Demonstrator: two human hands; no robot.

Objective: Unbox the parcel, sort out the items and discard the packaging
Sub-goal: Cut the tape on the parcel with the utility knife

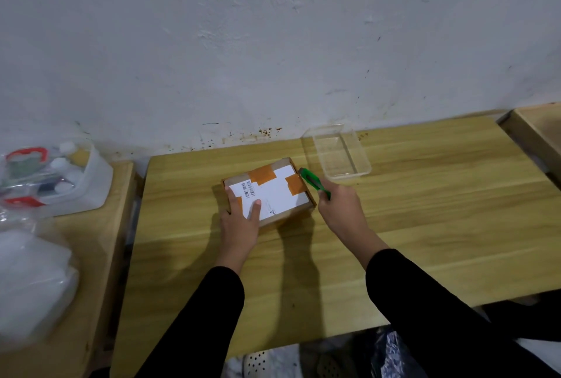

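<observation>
A small cardboard parcel [280, 187] with a white shipping label and orange tape lies on the wooden table [409, 225], near its middle. My left hand [241, 219] presses flat on the parcel's near left corner, thumb on the label. A green utility knife [314, 182] is gripped in my right hand [341, 207], its tip touching the parcel's far right edge.
A clear plastic tray [338, 151] stands empty just behind and right of the parcel, near the wall. On a side table at the left sit a plastic bin with bottles [57, 177] and clear plastic bags [30, 280]. Another wooden surface [537, 131] adjoins at the far right.
</observation>
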